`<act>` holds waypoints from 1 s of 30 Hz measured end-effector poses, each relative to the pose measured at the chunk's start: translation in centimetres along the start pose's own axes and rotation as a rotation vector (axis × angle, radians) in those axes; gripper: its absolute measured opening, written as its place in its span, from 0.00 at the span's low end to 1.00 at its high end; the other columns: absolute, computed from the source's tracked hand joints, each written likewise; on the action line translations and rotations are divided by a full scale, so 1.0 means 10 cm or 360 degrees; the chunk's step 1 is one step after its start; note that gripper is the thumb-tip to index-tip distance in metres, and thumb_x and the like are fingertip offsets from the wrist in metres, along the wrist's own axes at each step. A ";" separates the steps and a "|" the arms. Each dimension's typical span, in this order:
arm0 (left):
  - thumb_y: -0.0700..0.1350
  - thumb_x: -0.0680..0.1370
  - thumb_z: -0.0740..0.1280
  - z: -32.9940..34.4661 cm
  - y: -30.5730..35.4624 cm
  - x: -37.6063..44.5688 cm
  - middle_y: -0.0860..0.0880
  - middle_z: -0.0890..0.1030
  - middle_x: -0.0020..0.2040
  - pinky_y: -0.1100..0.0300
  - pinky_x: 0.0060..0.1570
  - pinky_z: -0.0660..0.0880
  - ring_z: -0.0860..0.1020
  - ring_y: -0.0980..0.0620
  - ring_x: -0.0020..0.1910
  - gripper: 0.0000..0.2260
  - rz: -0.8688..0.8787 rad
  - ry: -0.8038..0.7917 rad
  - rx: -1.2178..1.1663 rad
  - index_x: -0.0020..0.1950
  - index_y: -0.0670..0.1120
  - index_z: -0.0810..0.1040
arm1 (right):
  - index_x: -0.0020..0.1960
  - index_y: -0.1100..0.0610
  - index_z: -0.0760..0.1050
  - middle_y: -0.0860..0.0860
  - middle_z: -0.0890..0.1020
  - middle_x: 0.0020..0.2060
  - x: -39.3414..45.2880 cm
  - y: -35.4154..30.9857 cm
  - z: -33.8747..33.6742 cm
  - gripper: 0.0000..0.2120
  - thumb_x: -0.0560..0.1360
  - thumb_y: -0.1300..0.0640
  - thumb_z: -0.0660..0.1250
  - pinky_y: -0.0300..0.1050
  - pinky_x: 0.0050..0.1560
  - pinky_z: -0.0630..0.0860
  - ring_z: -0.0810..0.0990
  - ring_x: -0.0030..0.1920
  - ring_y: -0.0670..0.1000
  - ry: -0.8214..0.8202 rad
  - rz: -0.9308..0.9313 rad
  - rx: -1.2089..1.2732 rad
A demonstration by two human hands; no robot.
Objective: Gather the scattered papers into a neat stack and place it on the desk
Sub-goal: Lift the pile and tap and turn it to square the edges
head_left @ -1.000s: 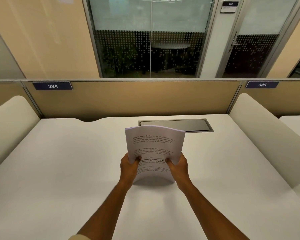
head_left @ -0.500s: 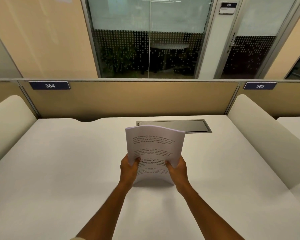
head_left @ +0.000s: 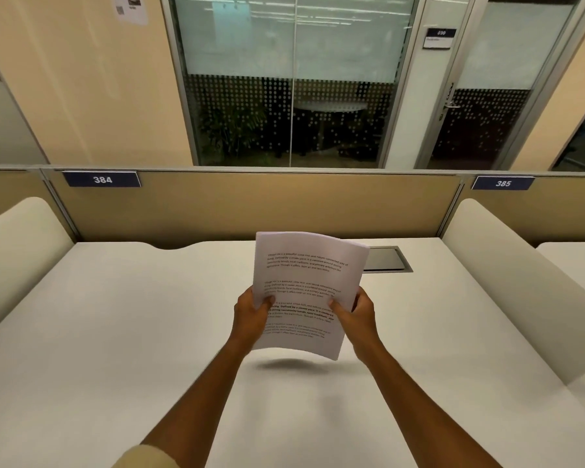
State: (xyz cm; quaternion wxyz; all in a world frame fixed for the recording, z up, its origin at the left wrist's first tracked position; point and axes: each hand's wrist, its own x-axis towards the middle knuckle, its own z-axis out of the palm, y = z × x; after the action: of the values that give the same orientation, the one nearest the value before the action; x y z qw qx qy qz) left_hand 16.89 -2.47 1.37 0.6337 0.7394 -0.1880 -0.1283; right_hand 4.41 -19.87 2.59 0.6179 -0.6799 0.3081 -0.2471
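So from my feed the white desk (head_left: 115,332) fills most of the view; everything else I'll place off that. Along the desk's far edge runs a tan partition (head_left: 250,204) carrying a plate marked 384 (head_left: 102,179) toward its left end and one marked 385 (head_left: 503,183) past its right end; cream curved dividers (head_left: 507,282) flank the desk on both sides (only the right one is fully in view). A dark metal hatch (head_left: 385,260) is set flush into the desk near the far edge, partly hidden behind the papers. The stack of papers (head_left: 304,288) is held up above the middle of the desk, clear of the surface, printed side facing me, bowed a bit, with its shadow on the desk just below; left hand (head_left: 250,319) pinches the stack's left edge, thumb on the front; right hand (head_left: 357,315) pinches the right edge likewise, thumb over the text.
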 end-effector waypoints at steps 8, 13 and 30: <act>0.38 0.78 0.64 -0.29 0.52 0.43 0.45 0.82 0.53 0.50 0.48 0.81 0.82 0.46 0.49 0.09 0.0260 -0.0262 0.0674 0.57 0.42 0.77 | 0.61 0.54 0.69 0.56 0.79 0.52 0.25 -0.43 -0.32 0.26 0.68 0.59 0.77 0.43 0.46 0.81 0.80 0.51 0.56 0.0162 -0.0154 0.0126; 0.39 0.78 0.62 -0.37 0.82 0.59 0.44 0.81 0.53 0.48 0.49 0.79 0.80 0.44 0.50 0.06 0.0385 -0.0428 0.1041 0.53 0.42 0.76 | 0.63 0.52 0.68 0.54 0.84 0.43 0.29 -0.45 -0.47 0.28 0.68 0.56 0.78 0.43 0.44 0.81 0.83 0.43 0.53 0.0083 -0.0290 -0.0284; 0.49 0.70 0.74 -0.51 0.85 0.53 0.49 0.82 0.41 0.50 0.40 0.81 0.81 0.47 0.39 0.09 0.0396 -0.0271 0.1203 0.37 0.51 0.74 | 0.54 0.55 0.77 0.50 0.84 0.45 0.16 -0.43 -0.38 0.06 0.78 0.56 0.65 0.37 0.37 0.75 0.83 0.42 0.50 -0.0245 -0.0242 -0.0313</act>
State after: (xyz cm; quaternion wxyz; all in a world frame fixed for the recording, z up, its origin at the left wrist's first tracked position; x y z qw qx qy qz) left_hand 22.82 -1.34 10.84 0.3101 0.8786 -0.3617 -0.0332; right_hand 3.27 -23.48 7.23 0.5494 -0.7756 0.2301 -0.2090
